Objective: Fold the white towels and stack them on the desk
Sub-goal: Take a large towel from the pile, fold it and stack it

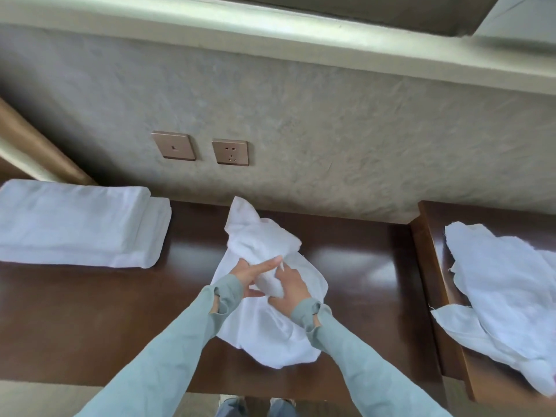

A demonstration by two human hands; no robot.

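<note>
A crumpled white towel (264,236) lies in the middle of the dark wooden desk (90,311). My left hand (251,276) and my right hand (290,284) meet over its centre, both closed on a bunched fold of the cloth between them. A stack of folded white towels (78,224) sits at the desk's far left against the wall. Unfolded white towels (505,296) lie in a loose heap on the lower wooden surface to the right.
A grey textured wall (331,130) rises right behind the desk, with a switch plate (173,145) and a socket (230,152). A raised wooden side panel (427,281) separates the desk from the right-hand surface. The desk's front edge is close to my legs.
</note>
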